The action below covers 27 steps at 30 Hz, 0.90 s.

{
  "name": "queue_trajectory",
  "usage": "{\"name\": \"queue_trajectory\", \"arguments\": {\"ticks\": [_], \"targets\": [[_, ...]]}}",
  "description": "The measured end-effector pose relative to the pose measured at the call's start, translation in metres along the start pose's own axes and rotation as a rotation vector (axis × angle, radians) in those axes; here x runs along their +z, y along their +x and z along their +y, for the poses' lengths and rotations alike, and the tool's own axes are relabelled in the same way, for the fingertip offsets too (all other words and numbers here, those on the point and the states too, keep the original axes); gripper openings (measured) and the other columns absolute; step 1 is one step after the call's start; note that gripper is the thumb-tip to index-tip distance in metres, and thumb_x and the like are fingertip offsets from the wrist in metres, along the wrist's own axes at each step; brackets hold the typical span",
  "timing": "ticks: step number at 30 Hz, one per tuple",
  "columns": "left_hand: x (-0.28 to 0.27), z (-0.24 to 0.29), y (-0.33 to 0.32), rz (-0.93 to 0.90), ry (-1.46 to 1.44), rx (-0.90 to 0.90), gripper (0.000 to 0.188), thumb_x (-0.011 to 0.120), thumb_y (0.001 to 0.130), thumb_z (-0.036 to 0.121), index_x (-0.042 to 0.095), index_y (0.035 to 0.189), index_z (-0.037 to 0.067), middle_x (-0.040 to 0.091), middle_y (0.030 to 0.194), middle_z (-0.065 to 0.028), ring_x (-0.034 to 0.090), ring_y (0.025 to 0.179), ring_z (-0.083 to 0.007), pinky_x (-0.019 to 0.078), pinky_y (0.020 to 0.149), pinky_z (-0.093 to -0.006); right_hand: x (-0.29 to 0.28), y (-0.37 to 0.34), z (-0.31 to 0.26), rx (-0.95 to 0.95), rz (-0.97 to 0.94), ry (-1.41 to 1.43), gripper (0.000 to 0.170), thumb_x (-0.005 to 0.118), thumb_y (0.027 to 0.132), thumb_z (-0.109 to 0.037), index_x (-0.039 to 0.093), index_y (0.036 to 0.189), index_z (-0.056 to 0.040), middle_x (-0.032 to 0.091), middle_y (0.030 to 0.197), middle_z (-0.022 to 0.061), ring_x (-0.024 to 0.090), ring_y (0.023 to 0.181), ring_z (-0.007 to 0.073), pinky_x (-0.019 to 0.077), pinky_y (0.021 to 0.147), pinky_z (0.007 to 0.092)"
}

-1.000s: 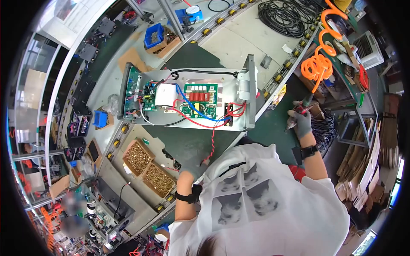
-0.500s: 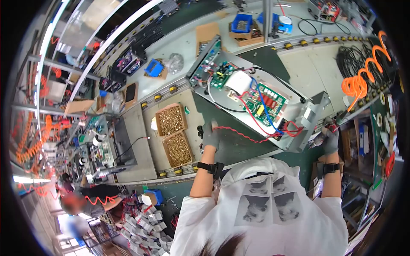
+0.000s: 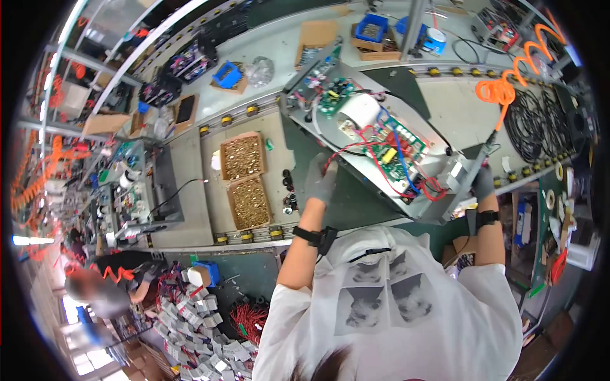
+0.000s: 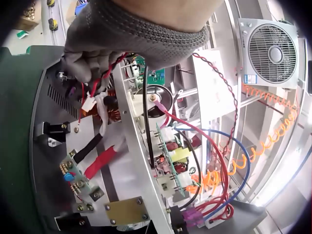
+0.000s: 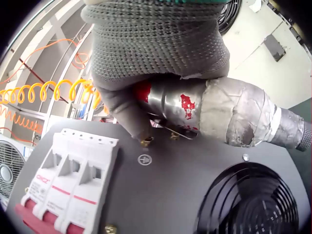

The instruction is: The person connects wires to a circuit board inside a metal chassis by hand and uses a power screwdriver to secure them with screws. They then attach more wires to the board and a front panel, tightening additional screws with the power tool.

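Left grip (image 4: 119, 39) closed on the red-and-black twisted wire (image 4: 234, 97), at the near long side of the open chassis (image 3: 433, 160). White connector (image 4: 88, 104) just under the fingertips; whether they touch it, cannot tell. Right grip (image 5: 156, 53) wrapped round a taped metal tool (image 5: 234, 112), at the outer face of the right end panel (image 5: 161, 195); one fingertip at a brass screw (image 5: 146, 142), contact uncertain.

Changed: a second ago the tool was off to the right, clear of the chassis; now it lies against or just before the panel. The wire, pulled out well clear half a second ago, is now brought in to the chassis side. Reads as handwork at two spots on the chassis, no longer reaching.

Lie: chassis on the green surface (image 3: 349, 203), ahead of the person, open side up. Long axis slants in the head view, upper left to lower right; panel with breaker (image 5: 73, 185) and fan (image 5: 251, 204) faces outward, to the person's right. Tool's axis runs across that panel, taped end toward the fan side; working end not identifiable.
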<state>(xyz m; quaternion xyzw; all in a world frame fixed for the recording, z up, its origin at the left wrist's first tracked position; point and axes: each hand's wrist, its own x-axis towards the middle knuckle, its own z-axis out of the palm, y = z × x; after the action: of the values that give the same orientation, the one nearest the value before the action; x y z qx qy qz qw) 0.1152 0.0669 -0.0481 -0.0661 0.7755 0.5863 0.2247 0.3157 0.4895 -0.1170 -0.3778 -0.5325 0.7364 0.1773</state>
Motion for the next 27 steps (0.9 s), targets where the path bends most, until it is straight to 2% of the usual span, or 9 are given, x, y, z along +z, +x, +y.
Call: {"name": "queue_trajectory", "arguments": {"ticks": [2, 3, 6, 16, 18, 20, 22, 26, 27], "targets": [[-0.013, -0.049, 0.027, -0.037, 0.562, 0.201, 0.068, 0.07, 0.074, 0.024, 0.041, 0.132, 0.005, 0.054, 0.123, -0.0153, 0.052, 0.113, -0.0248, 0.0405, 0.096, -0.0339, 0.0, -0.026, -0.003, -0.015, 0.158, -0.199, 0.033, 0.06, 0.07, -0.004, 0.058, 0.103, -0.004, 0.061, 0.084, 0.0033, 0.057, 0.066, 0.0134, 0.0472, 0.058, 0.0268], [-0.019, -0.061, 0.026, -0.125, 0.443, 0.166, 0.072, 0.071, 0.072, 0.02, 0.038, 0.134, 0.004, 0.051, 0.127, -0.0186, 0.048, 0.119, -0.0295, 0.0389, 0.099, -0.0354, 0.004, -0.045, -0.005, -0.014, 0.184, -0.166, 0.034, 0.063, 0.069, -0.003, 0.059, 0.102, -0.0042, 0.061, 0.084, 0.0031, 0.057, 0.066, 0.0132, 0.0465, 0.058, 0.0268], [-0.041, -0.081, 0.013, -0.033, 0.627, 0.08, 0.064, 0.068, 0.075, 0.017, 0.042, 0.132, 0.006, 0.053, 0.122, -0.0187, 0.053, 0.111, -0.0285, 0.0425, 0.093, -0.0368, -0.043, -0.072, 0.024, 0.04, 0.351, -0.109, 0.044, 0.069, 0.068, 0.004, 0.06, 0.111, -0.0039, 0.059, 0.08, 0.002, 0.057, 0.067, 0.0127, 0.0458, 0.06, 0.0273], [-0.078, -0.185, -0.008, 0.073, 0.238, -0.257, 0.058, 0.064, 0.078, 0.026, 0.046, 0.13, 0.008, 0.06, 0.111, -0.0143, 0.057, 0.099, -0.0247, 0.0447, 0.086, -0.0343, -0.096, -0.112, 0.138, 0.047, 0.42, -0.301, 0.044, 0.075, 0.066, 0.006, 0.063, 0.107, -0.0029, 0.064, 0.088, 0.0017, 0.059, 0.076, 0.0121, 0.0483, 0.072, 0.0267], [-0.081, -0.178, -0.008, 0.082, 0.492, -0.231, 0.062, 0.066, 0.076, 0.028, 0.044, 0.131, 0.01, 0.054, 0.121, -0.0156, 0.053, 0.109, -0.0274, 0.0424, 0.092, -0.037, -0.09, -0.111, 0.151, 0.053, 0.426, -0.311, 0.038, 0.076, 0.065, 0.003, 0.064, 0.101, -0.002, 0.064, 0.087, 0.002, 0.059, 0.076, 0.012, 0.0483, 0.071, 0.0271], [-0.071, -0.157, -0.014, 0.239, 1.099, -0.237, 0.072, 0.069, 0.073, 0.032, 0.039, 0.134, 0.008, 0.046, 0.129, -0.0172, 0.046, 0.117, -0.0309, 0.0377, 0.099, -0.0405, -0.084, -0.108, 0.156, 0.161, 0.524, -0.445, 0.034, 0.076, 0.065, 0.0, 0.064, 0.097, -0.0007, 0.064, 0.086, 0.0029, 0.059, 0.074, 0.0124, 0.0483, 0.069, 0.0277], [-0.075, -0.165, -0.009, 0.217, 1.094, -0.326, 0.078, 0.069, 0.072, 0.037, 0.035, 0.137, 0.011, 0.036, 0.138, -0.0178, 0.035, 0.127, -0.0354, 0.0331, 0.104, -0.0432, -0.086, -0.109, 0.166, 0.092, 0.543, -0.518, 0.031, 0.076, 0.065, -0.003, 0.063, 0.093, 0.0005, 0.064, 0.084, 0.0036, 0.059, 0.071, 0.013, 0.0483, 0.067, 0.0284], [-0.087, -0.179, -0.002, 0.133, 0.999, -0.394, 0.074, 0.07, 0.068, 0.037, 0.042, 0.132, 0.01, 0.049, 0.127, -0.0172, 0.048, 0.119, -0.0317, 0.0396, 0.098, -0.0398, -0.076, -0.118, 0.159, 0.077, 0.458, -0.438, 0.026, 0.071, 0.067, 0.004, 0.064, 0.092, -0.0006, 0.065, 0.085, 0.0039, 0.061, 0.075, 0.0127, 0.0498, 0.066, 0.0276], [-0.09, -0.187, -0.003, 0.135, 0.942, -0.247, 0.066, 0.07, 0.071, 0.029, 0.045, 0.129, 0.01, 0.056, 0.118, -0.0174, 0.056, 0.109, -0.032, 0.044, 0.093, -0.0386, -0.071, -0.12, 0.164, 0.064, 0.469, -0.431, 0.029, 0.073, 0.066, 0.005, 0.064, 0.093, -0.0011, 0.065, 0.085, 0.0039, 0.061, 0.074, 0.0126, 0.0501, 0.066, 0.0276]]}}
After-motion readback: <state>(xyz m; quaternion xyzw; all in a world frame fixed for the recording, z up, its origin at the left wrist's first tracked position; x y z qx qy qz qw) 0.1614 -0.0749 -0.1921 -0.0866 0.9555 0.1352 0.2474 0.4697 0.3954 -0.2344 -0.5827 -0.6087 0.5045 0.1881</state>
